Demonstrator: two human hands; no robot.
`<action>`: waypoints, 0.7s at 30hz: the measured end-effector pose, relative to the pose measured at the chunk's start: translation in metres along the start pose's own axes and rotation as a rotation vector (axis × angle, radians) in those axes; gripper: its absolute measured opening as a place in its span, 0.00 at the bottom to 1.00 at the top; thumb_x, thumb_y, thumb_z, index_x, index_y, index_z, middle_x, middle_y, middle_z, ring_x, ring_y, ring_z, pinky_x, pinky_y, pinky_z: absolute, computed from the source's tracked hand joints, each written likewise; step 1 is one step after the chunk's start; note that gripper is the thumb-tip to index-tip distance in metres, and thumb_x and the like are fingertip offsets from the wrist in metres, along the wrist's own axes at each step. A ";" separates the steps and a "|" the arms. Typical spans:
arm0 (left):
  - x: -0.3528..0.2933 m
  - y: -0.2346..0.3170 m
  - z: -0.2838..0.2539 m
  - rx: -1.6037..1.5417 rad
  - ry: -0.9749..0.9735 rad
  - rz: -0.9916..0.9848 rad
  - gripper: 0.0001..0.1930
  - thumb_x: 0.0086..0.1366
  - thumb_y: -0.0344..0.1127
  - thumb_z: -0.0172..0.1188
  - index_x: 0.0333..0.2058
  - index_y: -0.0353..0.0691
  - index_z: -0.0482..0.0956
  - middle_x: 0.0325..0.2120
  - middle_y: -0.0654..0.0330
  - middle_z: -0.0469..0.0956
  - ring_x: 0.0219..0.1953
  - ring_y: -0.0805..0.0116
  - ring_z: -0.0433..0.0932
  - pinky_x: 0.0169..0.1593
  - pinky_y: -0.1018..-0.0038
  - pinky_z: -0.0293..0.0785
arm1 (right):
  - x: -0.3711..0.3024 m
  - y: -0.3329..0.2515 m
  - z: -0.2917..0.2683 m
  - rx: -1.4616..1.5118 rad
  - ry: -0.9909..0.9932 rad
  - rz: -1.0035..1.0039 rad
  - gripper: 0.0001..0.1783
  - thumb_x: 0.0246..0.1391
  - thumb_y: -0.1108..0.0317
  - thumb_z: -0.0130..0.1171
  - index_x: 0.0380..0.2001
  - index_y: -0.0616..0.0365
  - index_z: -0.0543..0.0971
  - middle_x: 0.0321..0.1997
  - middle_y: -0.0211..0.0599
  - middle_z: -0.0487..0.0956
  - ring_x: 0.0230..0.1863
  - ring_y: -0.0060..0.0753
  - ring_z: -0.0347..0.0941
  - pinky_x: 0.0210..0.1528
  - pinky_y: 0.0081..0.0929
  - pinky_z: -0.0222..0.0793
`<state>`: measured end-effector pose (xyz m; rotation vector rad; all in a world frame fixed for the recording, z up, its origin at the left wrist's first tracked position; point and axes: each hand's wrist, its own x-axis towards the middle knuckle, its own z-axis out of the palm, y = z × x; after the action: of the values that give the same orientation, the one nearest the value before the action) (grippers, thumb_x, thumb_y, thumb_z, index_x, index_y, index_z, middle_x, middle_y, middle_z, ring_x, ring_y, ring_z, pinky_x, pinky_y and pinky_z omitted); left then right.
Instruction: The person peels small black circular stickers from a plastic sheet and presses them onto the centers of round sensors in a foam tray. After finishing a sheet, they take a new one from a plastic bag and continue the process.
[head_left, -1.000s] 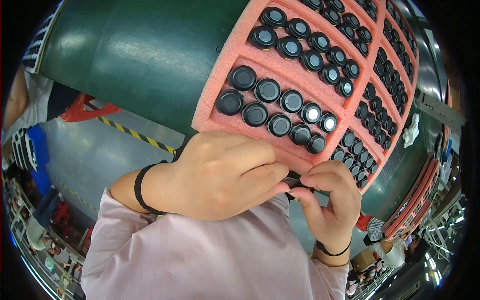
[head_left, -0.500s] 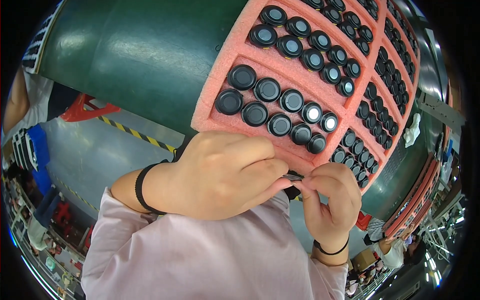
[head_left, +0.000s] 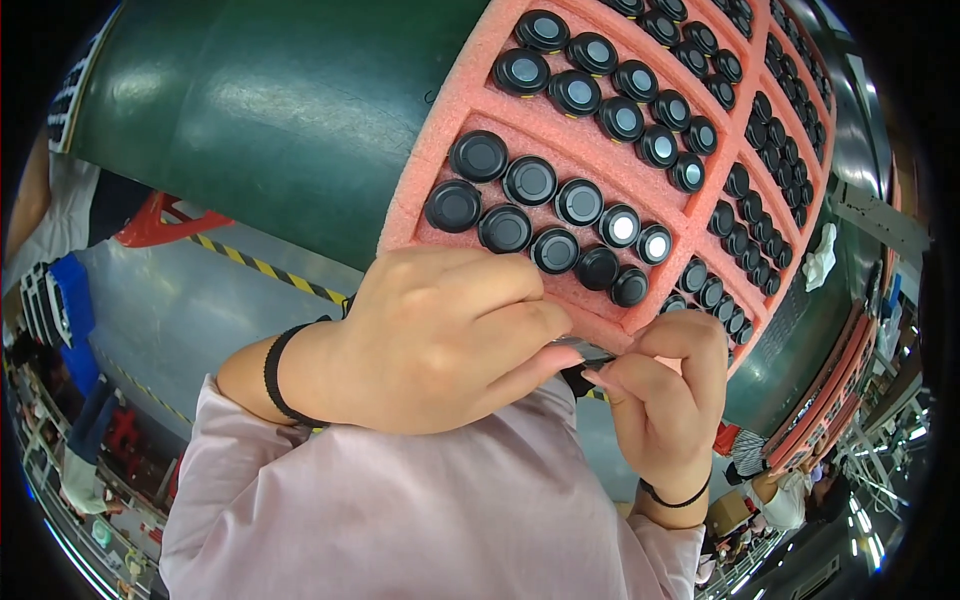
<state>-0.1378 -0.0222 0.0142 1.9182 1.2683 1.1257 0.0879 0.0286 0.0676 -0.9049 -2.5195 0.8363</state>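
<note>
My left hand (head_left: 440, 335) is closed, back of the hand up, at the near edge of a pink foam tray (head_left: 400, 215). A small, thin grey piece (head_left: 594, 351) sticks out by its thumb and fingertips; its kind cannot be told, since the hand covers most of it. Just to the right, my right hand (head_left: 672, 390) is pinched, thumb against fingers, close to that piece. Whatever it holds is too small to make out. Beyond both hands, round black parts (head_left: 504, 229) stand in rows in the tray. Two in the nearest compartment carry bright discs (head_left: 620, 230).
The tray lies on a green work surface (head_left: 260, 110); its other compartments hold more black parts. White crumpled tissue (head_left: 820, 257) lies at the right. A red stool (head_left: 165, 220) and a co-worker's arm (head_left: 30, 190) show at the left. Stacked pink trays (head_left: 830, 390) stand lower right.
My right fingertips have drawn slightly apart from my left ones, and the right hand has curled and tilted a little. The grey piece shows more by the left thumb.
</note>
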 end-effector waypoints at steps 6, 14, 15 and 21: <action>0.007 -0.001 -0.004 0.059 -0.096 0.009 0.14 0.46 0.37 0.75 0.32 0.40 0.84 0.28 0.62 0.78 0.30 0.63 0.78 0.30 0.69 0.74 | 0.018 0.010 -0.013 0.194 -0.009 0.106 0.09 0.47 0.79 0.67 0.32 0.60 0.79 0.36 0.36 0.73 0.34 0.36 0.70 0.36 0.29 0.66; 0.013 -0.004 0.018 0.181 -0.182 0.186 0.17 0.40 0.43 0.69 0.28 0.38 0.82 0.42 0.59 0.79 0.48 0.58 0.77 0.56 0.53 0.72 | 0.045 0.031 -0.003 0.194 0.009 0.495 0.05 0.54 0.80 0.62 0.33 0.64 0.76 0.35 0.35 0.70 0.33 0.28 0.69 0.36 0.23 0.66; 0.015 -0.005 0.019 0.168 -0.180 0.195 0.17 0.40 0.43 0.69 0.27 0.38 0.81 0.43 0.58 0.79 0.49 0.57 0.77 0.57 0.52 0.72 | 0.046 0.030 -0.002 0.220 0.000 0.529 0.04 0.55 0.80 0.62 0.33 0.64 0.76 0.35 0.35 0.70 0.33 0.28 0.69 0.36 0.23 0.66; 0.017 -0.008 0.027 0.110 -0.129 0.200 0.16 0.41 0.43 0.68 0.23 0.37 0.78 0.45 0.55 0.80 0.52 0.55 0.77 0.62 0.46 0.68 | 0.050 0.032 0.003 0.248 0.007 0.562 0.04 0.55 0.79 0.62 0.32 0.65 0.76 0.33 0.36 0.70 0.32 0.30 0.68 0.36 0.26 0.65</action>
<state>-0.1140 -0.0035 0.0006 2.2021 1.1090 1.0269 0.0643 0.0804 0.0507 -1.5448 -2.1023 1.2671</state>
